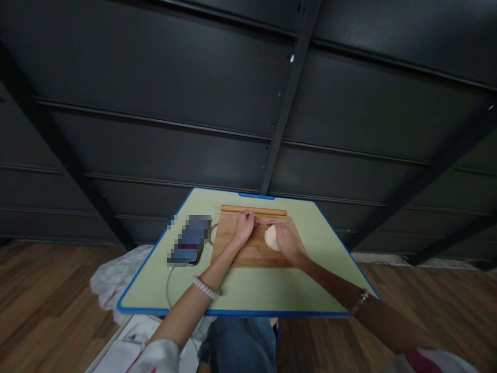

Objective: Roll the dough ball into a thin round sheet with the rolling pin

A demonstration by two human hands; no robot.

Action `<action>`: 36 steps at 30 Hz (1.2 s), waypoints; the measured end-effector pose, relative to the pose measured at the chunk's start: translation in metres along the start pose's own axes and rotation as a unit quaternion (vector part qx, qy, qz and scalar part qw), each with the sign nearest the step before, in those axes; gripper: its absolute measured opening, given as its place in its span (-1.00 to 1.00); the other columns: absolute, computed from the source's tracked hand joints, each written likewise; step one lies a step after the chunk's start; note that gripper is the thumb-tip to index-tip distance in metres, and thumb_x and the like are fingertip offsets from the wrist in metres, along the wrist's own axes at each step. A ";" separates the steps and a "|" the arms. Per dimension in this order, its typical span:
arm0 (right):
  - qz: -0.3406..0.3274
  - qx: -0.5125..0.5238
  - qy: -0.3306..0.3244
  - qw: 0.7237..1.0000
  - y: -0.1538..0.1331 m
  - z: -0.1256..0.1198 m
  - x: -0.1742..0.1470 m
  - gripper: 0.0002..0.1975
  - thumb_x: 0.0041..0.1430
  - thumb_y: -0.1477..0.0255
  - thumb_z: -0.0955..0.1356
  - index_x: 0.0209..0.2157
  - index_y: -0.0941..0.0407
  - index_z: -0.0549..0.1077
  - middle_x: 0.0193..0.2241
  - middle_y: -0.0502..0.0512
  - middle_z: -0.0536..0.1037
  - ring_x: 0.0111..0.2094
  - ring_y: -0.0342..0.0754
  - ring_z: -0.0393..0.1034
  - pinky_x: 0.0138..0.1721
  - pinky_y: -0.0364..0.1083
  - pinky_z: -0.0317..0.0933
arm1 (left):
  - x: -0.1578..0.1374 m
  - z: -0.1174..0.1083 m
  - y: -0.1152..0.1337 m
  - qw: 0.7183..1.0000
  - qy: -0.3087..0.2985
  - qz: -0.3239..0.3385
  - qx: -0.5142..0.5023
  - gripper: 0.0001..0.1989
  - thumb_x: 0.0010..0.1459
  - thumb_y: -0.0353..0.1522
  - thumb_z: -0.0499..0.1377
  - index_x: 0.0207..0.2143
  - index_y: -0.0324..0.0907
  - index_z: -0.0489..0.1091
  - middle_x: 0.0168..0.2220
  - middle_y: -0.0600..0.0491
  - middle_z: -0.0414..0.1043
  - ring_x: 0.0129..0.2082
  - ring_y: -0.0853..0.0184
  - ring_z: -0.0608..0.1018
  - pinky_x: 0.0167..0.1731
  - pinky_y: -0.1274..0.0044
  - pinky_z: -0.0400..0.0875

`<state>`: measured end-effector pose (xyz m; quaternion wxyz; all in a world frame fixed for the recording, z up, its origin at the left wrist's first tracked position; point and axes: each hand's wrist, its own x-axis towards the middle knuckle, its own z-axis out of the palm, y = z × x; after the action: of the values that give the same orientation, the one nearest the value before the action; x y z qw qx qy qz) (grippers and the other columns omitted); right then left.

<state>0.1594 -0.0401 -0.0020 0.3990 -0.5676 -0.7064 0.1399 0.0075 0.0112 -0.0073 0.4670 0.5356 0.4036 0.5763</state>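
Dark metal panels [174, 67] fill the upper frame above a wood-patterned floor [42, 295]. At lower centre, a pale, rounded lump of dough [271, 238] rests on the right half of a wooden board [248, 257]. The right hand [287, 239] covers its right side, fingers bent around it and closed as far as the dough allows. The left hand [245, 227] rests on the board just left of the dough, apart from it, fingers curled inward; whether they enclose anything cannot be told. Along the board's far edge lies a rolling pin [267, 211], gripped by neither hand.

Stage, as judged from shape: the dough is gathered into one compact mass; it is not rolled flat, and no separate portions are visible. How much handling is left cannot be read from its form.

Beneath the board is a pale green, blue-edged bench [322, 233]; at its left, a pixelated phone-like device [190, 241] lies near a white cable [166, 290].
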 end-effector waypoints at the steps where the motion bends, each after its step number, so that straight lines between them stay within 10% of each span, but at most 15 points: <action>1: -0.001 -0.005 -0.027 1.000 -0.001 -0.010 -0.004 -0.49 0.30 0.23 -0.01 -0.14 0.15 0.44 -0.15 0.17 0.52 -0.09 -0.01 0.37 -0.02 -0.02 0.17 | 0.000 0.000 0.000 1.000 -0.001 -0.002 0.002 -0.82 -0.01 -0.44 -0.01 -0.60 -0.20 0.30 -0.64 0.10 0.34 -0.60 0.42 0.40 -0.51 0.59 0.27; 8: -0.012 -0.156 -0.164 0.974 -0.016 -0.049 0.002 -0.66 0.21 0.20 0.21 -0.45 0.12 0.45 -0.52 0.08 0.50 -0.46 -0.05 0.36 -0.34 -0.10 0.19 | 0.003 0.002 -0.003 0.999 -0.004 0.000 0.054 -0.80 0.00 -0.47 -0.04 -0.61 -0.19 0.29 -0.62 0.09 0.34 -0.58 0.41 0.40 -0.50 0.59 0.25; 16: -0.069 -0.007 -0.172 0.983 -0.028 -0.014 -0.012 -0.63 0.23 0.24 0.18 -0.44 0.12 0.49 -0.42 0.07 0.56 -0.35 -0.06 0.41 -0.23 -0.13 0.18 | 0.003 0.000 -0.004 0.997 -0.003 0.013 0.078 -0.80 0.00 -0.49 -0.04 -0.60 -0.19 0.29 -0.62 0.10 0.34 -0.57 0.41 0.40 -0.49 0.59 0.26; 24: 0.058 0.130 -0.179 0.974 -0.011 0.004 -0.016 -0.30 0.22 0.01 0.03 -0.63 0.13 0.50 -0.64 0.08 0.50 -0.55 -0.10 0.38 -0.36 -0.13 0.22 | 0.000 0.004 -0.004 0.998 -0.008 0.005 0.061 -0.80 0.04 -0.46 -0.03 -0.59 -0.19 0.31 -0.61 0.10 0.35 -0.57 0.39 0.42 -0.49 0.58 0.26; 32: 0.099 0.153 -0.091 0.979 -0.020 0.017 -0.003 -0.32 0.12 -0.10 0.05 -0.80 0.06 0.27 -0.81 0.02 0.29 -0.69 -0.12 0.23 -0.52 -0.13 0.17 | -0.001 0.007 -0.003 0.996 -0.007 0.023 0.084 -0.80 0.01 -0.49 0.00 -0.60 -0.19 0.31 -0.60 0.10 0.37 -0.53 0.38 0.41 -0.43 0.57 0.27; 36: 0.205 0.184 0.107 0.955 -0.017 0.024 0.006 -0.39 0.13 -0.08 0.00 -0.73 0.04 0.19 -0.74 0.05 0.34 -0.65 -0.09 0.27 -0.56 -0.12 0.19 | 0.000 0.005 -0.005 0.996 -0.017 0.016 0.083 -0.79 0.00 -0.49 -0.02 -0.62 -0.20 0.32 -0.61 0.09 0.37 -0.56 0.39 0.40 -0.49 0.58 0.24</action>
<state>0.1300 -0.0336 -0.0039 0.5322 -0.6288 -0.4903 0.2846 0.0124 0.0124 -0.0112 0.4186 0.5884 0.4334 0.5391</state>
